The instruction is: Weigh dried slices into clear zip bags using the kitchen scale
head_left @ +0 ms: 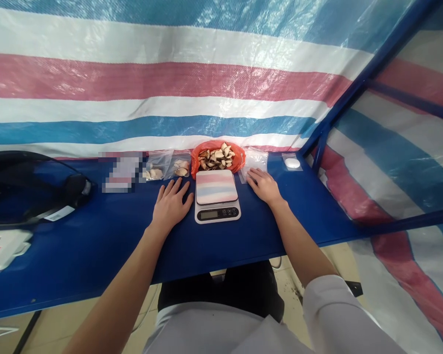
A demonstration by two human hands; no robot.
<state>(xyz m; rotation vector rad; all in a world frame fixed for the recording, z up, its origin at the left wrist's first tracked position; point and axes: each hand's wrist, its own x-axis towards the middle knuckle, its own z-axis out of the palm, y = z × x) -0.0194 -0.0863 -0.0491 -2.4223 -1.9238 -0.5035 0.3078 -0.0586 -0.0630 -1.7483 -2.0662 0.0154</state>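
Note:
Between my hands stands a white digital kitchen scale (216, 189) with nothing on its shiny plate; its display looks blank. My left hand (171, 202) lies flat on the table with fingers spread, just left of the scale. My right hand (264, 184) rests to the right, fingertips on a stack of clear plastic bags (256, 160). Behind the scale, an open red plastic bag (197, 160) holds many pale, brown-edged dried slices (221, 157). Beyond my left fingers lie two clear bags with a few slices inside, a left one (157, 169) and a right one (180, 166).
On the blue table (221, 241), a black headset-like object (74, 189) and a white power strip (7, 248) sit at left. A blurred-out item (121, 172) lies nearby. At right is a small bag with a white round thing (292, 163). Blue frame bars (321, 147) and striped sheeting (170, 78) enclose the table.

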